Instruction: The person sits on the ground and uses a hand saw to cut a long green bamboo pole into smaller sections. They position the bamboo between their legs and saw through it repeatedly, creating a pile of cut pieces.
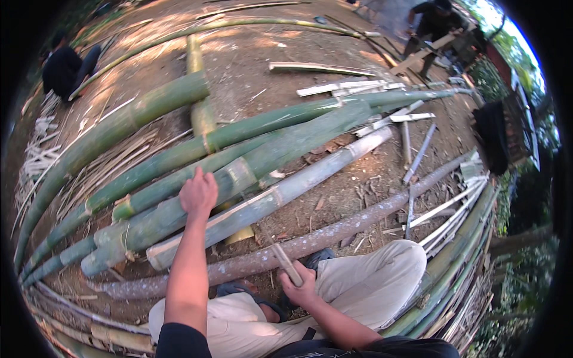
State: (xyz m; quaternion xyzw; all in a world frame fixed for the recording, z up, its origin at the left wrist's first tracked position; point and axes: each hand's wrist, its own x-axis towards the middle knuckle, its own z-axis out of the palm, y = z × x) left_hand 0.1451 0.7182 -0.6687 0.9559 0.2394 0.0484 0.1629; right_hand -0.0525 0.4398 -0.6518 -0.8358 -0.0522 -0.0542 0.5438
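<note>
My left hand [199,192] is reached forward at the thick green bamboo poles, just left of a pale joint ring. Its fingers are curled, and whatever they hold, if anything, is hidden. Under and beside it lies a thick green bamboo pole [298,141]; a thinner green pole [250,123] runs behind. In front is a greyish bamboo pole [325,173] with a pale stripe along it. My right hand [299,289], near my knee, is closed around a short, flat, greyish-brown stick [285,262] that points up and to the left.
A brown log [352,222] lies between me and the poles. A yellowish bamboo crosspiece [203,116] passes beneath them. Split white strips [334,88] lie beyond, and more bamboo [441,268] is stacked at right. One person [67,68] crouches far left; another [433,27] is far right.
</note>
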